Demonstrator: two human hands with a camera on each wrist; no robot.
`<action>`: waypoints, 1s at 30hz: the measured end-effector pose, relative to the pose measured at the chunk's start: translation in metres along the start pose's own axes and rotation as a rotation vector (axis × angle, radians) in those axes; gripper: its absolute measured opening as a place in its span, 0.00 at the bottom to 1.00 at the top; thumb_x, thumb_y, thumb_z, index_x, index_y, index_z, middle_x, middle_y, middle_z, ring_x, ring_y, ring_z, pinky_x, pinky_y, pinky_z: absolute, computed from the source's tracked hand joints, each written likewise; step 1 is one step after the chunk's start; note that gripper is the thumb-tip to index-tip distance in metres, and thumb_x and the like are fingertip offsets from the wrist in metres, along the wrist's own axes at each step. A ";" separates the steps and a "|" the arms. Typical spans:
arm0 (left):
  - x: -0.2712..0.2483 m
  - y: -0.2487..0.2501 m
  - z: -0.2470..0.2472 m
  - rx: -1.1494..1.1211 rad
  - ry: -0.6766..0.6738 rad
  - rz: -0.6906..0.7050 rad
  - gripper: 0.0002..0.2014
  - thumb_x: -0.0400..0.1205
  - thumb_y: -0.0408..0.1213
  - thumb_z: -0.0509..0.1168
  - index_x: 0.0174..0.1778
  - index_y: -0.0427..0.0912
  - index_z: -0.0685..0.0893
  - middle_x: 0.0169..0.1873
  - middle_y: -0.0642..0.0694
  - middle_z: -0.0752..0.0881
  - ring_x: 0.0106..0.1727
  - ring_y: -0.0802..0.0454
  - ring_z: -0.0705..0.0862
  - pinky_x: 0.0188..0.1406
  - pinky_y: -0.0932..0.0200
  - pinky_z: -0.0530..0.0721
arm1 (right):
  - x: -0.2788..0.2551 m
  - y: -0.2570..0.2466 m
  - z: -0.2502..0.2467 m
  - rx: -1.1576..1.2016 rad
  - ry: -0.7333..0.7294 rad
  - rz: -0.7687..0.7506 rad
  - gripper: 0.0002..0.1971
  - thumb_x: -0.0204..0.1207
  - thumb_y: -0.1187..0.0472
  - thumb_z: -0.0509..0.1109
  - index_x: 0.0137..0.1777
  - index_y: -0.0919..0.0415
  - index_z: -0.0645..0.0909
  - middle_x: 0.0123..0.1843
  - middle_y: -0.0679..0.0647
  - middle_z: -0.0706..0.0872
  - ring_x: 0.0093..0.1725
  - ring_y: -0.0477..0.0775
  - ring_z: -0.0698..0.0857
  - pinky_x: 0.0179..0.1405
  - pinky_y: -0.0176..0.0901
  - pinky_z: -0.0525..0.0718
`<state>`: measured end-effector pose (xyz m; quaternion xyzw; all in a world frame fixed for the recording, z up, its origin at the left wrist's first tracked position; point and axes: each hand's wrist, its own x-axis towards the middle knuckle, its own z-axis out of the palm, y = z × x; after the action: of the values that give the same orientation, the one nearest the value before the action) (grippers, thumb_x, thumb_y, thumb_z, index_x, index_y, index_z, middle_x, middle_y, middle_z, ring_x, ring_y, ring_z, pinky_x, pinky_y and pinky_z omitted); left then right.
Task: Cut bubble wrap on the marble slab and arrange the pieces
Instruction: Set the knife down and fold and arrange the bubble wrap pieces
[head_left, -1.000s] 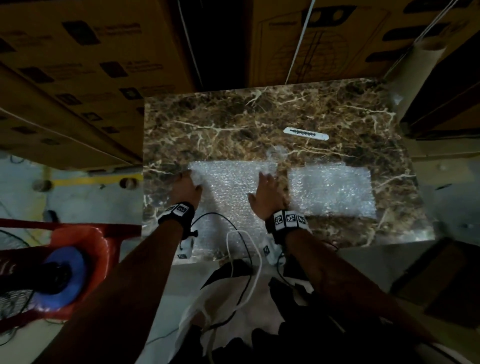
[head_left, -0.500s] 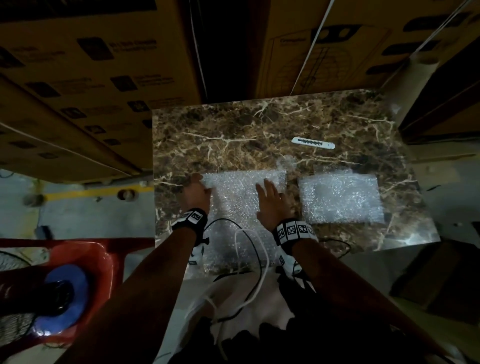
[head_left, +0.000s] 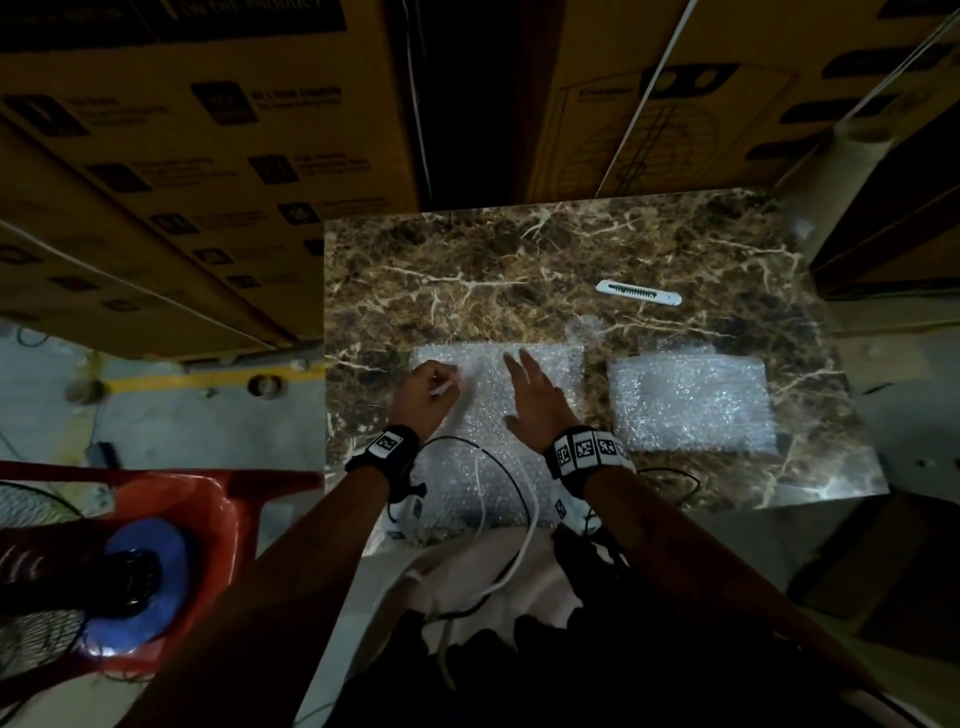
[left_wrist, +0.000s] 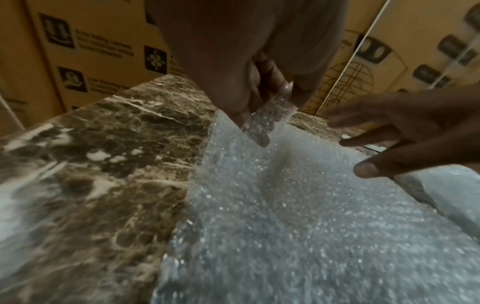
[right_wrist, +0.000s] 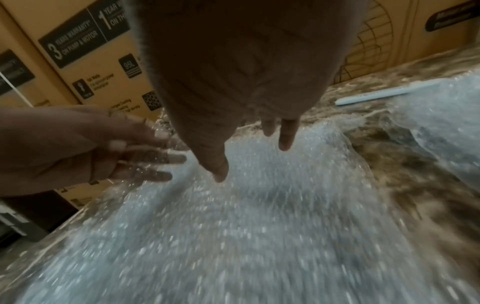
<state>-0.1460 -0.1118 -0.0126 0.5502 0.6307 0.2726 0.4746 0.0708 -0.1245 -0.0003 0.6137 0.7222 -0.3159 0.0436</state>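
A person's left hand (head_left: 428, 387) pinches the far left corner of a long bubble wrap sheet (head_left: 483, 467) on the marble slab (head_left: 467, 270), lifting that corner off the stone; in the left wrist view the plastic rises between thumb and curled fingers (left_wrist: 272, 76). The right hand (head_left: 535, 400) hovers over the sheet just beside the left, fingers spread and straight, holding nothing; the right wrist view shows its fingertips (right_wrist: 285, 142) above the wrap, and whether they touch it cannot be told. The sheet runs from mid-slab back over the near edge toward the person. A cut piece (head_left: 688, 402) lies flat toward the slab's right edge, apart from the sheet by a strip of bare marble. A white utility knife (head_left: 639, 292) rests beyond the cut piece, nearer the far edge, well apart from both hands. Bare stone spans the far half and the left edge. Cardboard boxes (head_left: 208, 156) stand behind the slab.
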 end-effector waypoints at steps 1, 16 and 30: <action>-0.004 0.000 -0.002 -0.004 -0.025 -0.002 0.06 0.84 0.32 0.72 0.46 0.42 0.81 0.57 0.47 0.89 0.55 0.55 0.88 0.59 0.55 0.86 | 0.001 -0.002 -0.004 -0.005 0.039 -0.036 0.51 0.79 0.63 0.77 0.91 0.50 0.44 0.92 0.56 0.45 0.89 0.64 0.57 0.77 0.69 0.70; -0.042 0.005 -0.004 -0.240 -0.070 -0.018 0.03 0.94 0.34 0.54 0.54 0.42 0.67 0.38 0.51 0.75 0.37 0.63 0.76 0.44 0.60 0.78 | 0.028 -0.012 -0.035 -0.241 0.023 -0.322 0.19 0.74 0.53 0.79 0.63 0.50 0.80 0.61 0.52 0.83 0.66 0.59 0.78 0.55 0.55 0.78; 0.031 -0.075 -0.024 -0.460 0.055 -0.345 0.45 0.75 0.76 0.66 0.83 0.61 0.60 0.78 0.39 0.76 0.73 0.34 0.80 0.67 0.25 0.81 | 0.056 -0.001 -0.066 -0.511 0.144 0.017 0.18 0.91 0.55 0.54 0.73 0.62 0.74 0.66 0.62 0.86 0.81 0.69 0.70 0.71 0.90 0.64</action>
<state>-0.1983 -0.0961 -0.0770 0.3049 0.6492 0.3386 0.6091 0.0774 -0.0432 0.0277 0.6097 0.7746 -0.0783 0.1485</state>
